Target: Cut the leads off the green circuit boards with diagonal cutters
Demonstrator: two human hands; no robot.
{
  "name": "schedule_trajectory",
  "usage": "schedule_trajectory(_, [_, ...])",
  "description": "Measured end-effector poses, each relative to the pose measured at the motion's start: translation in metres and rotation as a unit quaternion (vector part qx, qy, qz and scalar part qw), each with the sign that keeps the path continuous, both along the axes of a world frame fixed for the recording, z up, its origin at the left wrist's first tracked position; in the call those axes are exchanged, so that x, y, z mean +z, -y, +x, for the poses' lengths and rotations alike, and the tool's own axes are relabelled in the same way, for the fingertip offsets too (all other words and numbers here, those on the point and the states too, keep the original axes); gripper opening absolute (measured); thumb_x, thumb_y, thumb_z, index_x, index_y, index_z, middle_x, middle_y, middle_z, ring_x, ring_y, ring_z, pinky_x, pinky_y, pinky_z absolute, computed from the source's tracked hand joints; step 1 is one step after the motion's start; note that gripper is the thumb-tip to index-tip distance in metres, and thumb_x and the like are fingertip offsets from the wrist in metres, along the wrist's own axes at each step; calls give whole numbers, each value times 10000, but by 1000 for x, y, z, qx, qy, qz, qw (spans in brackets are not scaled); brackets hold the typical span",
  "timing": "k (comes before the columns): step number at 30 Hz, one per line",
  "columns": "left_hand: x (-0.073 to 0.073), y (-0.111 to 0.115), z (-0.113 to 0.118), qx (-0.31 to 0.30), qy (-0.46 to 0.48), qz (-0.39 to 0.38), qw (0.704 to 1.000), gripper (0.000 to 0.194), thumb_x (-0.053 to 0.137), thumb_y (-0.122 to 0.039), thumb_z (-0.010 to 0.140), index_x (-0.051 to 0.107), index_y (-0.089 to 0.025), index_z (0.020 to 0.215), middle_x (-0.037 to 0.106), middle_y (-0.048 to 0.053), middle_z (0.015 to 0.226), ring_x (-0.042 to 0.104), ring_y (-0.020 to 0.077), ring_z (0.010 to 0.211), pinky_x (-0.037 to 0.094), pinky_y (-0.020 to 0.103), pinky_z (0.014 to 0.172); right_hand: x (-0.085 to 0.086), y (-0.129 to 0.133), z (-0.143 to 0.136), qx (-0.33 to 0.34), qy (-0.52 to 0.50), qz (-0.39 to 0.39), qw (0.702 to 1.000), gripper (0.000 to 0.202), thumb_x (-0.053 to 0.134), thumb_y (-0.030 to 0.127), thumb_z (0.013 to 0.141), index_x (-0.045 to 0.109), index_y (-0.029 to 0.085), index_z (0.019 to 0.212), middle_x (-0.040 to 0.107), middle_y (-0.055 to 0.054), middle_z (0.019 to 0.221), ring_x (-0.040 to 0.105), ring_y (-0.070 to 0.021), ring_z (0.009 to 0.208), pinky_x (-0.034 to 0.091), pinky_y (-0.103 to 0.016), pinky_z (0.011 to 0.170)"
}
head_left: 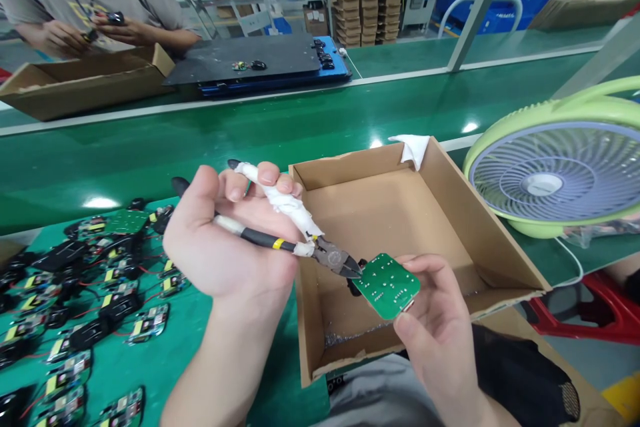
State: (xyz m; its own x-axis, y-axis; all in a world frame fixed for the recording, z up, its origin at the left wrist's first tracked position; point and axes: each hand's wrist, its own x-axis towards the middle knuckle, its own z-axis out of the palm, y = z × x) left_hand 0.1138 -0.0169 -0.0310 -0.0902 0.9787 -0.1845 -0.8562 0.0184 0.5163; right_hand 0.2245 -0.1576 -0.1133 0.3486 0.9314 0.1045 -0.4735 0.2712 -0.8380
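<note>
My left hand (240,233) is closed around a pair of diagonal cutters (333,257), one handle wrapped in white tape, the other dark with yellow bands. Their tips touch or nearly touch the left edge of a green circuit board (387,285). My right hand (440,320) pinches that board by its right side, solder side facing me. A dark part (356,280) shows behind the board, mostly hidden. Both tool and board are held above an open cardboard box (380,213), with small metal clippings (345,337) along its near inside edge.
On the green mat at left lie several wired circuit boards (120,300). A green fan (545,173) stands right of the box. Across the bench a person (115,7) handles parts behind another cardboard box (85,83). A red stool (585,313) is at lower right.
</note>
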Motion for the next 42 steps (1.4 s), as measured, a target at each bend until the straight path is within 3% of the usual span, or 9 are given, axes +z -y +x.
schedule_trajectory(15, [1, -1, -2, -3, -13, 6, 1000, 450, 373, -389, 1008, 231, -209, 621, 419, 45, 638, 493, 164, 552, 456, 323, 532, 2, -1, 3, 35, -31, 3, 999, 269, 760, 238, 910, 663, 306, 1152, 719, -20, 1038, 739, -137, 866, 627, -239, 786])
schedule_trajectory(22, [5, 3, -1, -6, 2, -12, 1000, 447, 342, -402, 1026, 231, -210, 637, 392, 34, 640, 482, 155, 571, 464, 319, 540, 6, 0, 3, 51, -25, -6, 998, 249, 756, 265, 908, 655, 307, 1132, 738, -33, 1007, 758, -186, 836, 663, -321, 747])
schedule_trajectory(27, [8, 7, -1, 5, 13, -18, 1000, 435, 334, -443, 1031, 251, -214, 671, 412, 40, 689, 509, 162, 615, 475, 312, 553, 5, 1, 3, 59, 5, -28, 998, 284, 786, 257, 878, 665, 323, 1127, 726, -30, 1047, 736, -170, 869, 640, -274, 763])
schedule_trajectory(34, [0, 12, 9, -76, 24, -8, 997, 377, 395, -378, 975, 281, -189, 670, 467, 56, 739, 520, 145, 628, 497, 287, 576, 1, 5, 5, 88, 57, -34, 994, 347, 816, 282, 852, 663, 325, 1160, 711, -15, 1041, 682, -139, 873, 583, -223, 806])
schedule_trajectory(42, [-8, 12, 12, -87, 29, 4, 996, 399, 396, -378, 968, 292, -178, 638, 461, 62, 744, 503, 143, 643, 486, 279, 590, 2, 4, 5, 125, 49, -30, 990, 357, 783, 298, 886, 616, 326, 1200, 709, -22, 1032, 675, -158, 873, 571, -254, 802])
